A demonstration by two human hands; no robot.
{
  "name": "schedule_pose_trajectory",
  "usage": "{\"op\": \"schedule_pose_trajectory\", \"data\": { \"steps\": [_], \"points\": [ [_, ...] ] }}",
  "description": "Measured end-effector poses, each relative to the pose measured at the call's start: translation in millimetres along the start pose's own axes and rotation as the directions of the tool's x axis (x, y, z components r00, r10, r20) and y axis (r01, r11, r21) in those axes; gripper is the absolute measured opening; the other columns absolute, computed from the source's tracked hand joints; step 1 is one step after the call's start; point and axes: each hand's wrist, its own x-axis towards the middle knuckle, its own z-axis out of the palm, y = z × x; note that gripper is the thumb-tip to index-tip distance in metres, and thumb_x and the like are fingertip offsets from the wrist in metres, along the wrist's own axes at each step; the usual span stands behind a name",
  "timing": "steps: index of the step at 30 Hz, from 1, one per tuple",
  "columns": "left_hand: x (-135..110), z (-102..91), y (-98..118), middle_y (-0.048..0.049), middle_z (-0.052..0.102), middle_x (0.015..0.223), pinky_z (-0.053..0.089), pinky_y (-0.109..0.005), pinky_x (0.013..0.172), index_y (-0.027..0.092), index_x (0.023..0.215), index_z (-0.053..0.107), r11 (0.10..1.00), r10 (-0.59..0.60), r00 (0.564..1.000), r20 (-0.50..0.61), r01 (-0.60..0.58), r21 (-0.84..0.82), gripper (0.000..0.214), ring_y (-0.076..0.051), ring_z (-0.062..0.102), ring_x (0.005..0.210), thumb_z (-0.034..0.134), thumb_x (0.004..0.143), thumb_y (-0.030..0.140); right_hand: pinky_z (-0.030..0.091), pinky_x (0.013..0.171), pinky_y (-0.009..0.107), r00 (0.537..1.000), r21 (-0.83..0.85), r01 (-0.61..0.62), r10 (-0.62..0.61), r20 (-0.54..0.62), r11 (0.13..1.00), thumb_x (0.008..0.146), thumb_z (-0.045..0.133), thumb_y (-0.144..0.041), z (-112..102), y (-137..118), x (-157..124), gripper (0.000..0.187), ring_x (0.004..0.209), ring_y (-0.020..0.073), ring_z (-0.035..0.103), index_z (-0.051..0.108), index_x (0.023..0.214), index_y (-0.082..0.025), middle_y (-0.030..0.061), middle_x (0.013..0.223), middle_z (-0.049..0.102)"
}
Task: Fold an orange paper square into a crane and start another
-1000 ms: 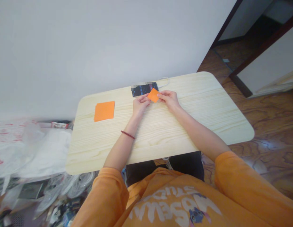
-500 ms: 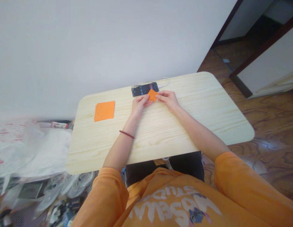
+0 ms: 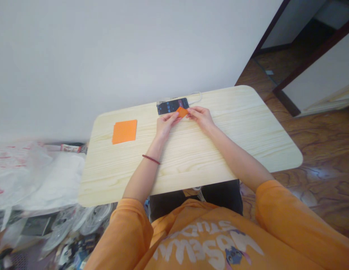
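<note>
A small piece of orange paper (image 3: 182, 111), apparently folded, is pinched between my left hand (image 3: 166, 125) and my right hand (image 3: 200, 118). Its lower part is hidden by my fingertips. It lies just in front of a black smartphone (image 3: 172, 106), which rests flat on a pale wooden table (image 3: 191, 161) with its screen lit. A white cable (image 3: 196, 98) runs from the phone's right end. To the left of my hands lies a flat orange paper square (image 3: 124, 132).
A white wall (image 3: 107, 56) rises behind the table's far edge. Plastic bags (image 3: 30, 176) and clutter (image 3: 73, 243) lie on the floor to the left. A wood floor (image 3: 318, 150) and a door frame (image 3: 309, 56) are on the right.
The orange piece between my hands looks smaller and narrower than a second ago, and it sits slightly higher against the phone. Both hands have drawn closer around it.
</note>
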Motion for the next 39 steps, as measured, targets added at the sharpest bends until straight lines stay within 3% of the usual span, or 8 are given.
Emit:
{"op": "schedule_pose_trajectory", "data": {
  "steps": [10,20,33,39],
  "points": [
    [0.1,-0.5,-2.7,-0.0049,0.072,0.078,0.055,-0.031,0.083,0.013,0.068,0.069,0.999,0.039,0.999,-0.001,-0.039,0.011,0.022,-0.014,0.069,0.076,0.080,0.063,0.033,0.051,0.068,0.026,1.000,0.008,-0.020,0.020,0.013,1.000,0.054,0.081,-0.047,1.2,-3.4,-1.1,0.038,0.066,0.0117,0.063,0.067,0.074,-0.019,0.0001,0.068,0.067],
    [1.6,-3.4,-7.9,-0.0059,0.073,0.081,0.055,-0.034,0.086,0.013,0.072,0.072,0.996,0.090,0.994,0.067,-0.091,0.012,0.032,-0.016,0.069,0.076,0.082,0.057,0.039,0.051,0.069,0.026,0.999,0.072,-0.042,0.041,0.008,0.997,0.049,0.084,-0.044,2.8,-5.5,-1.8,0.038,0.064,0.0109,0.062,0.068,0.072,-0.018,0.0005,0.070,0.069],
    [2.5,-4.0,-14.7,-0.0077,0.073,0.087,0.056,-0.033,0.077,0.014,0.088,0.070,0.936,0.256,0.959,0.121,-0.277,0.215,0.033,-0.016,0.068,0.075,0.077,0.064,0.035,0.049,0.067,0.024,0.999,0.110,-0.041,0.039,0.020,0.993,0.050,0.084,-0.041,1.8,-3.0,-0.2,0.035,0.067,0.0108,0.061,0.071,0.072,-0.018,0.0000,0.072,0.069],
    [1.6,-4.3,-15.7,-0.0078,0.072,0.083,0.054,-0.029,0.060,0.013,0.090,0.071,0.896,0.244,0.962,0.125,-0.273,0.350,0.035,-0.016,0.066,0.062,0.075,0.066,0.038,0.050,0.069,0.027,0.999,0.019,-0.027,0.026,0.033,0.999,0.053,0.082,-0.044,2.2,1.2,0.2,0.035,0.069,0.0126,0.061,0.070,0.073,-0.018,0.0005,0.071,0.069]
  ]
}}
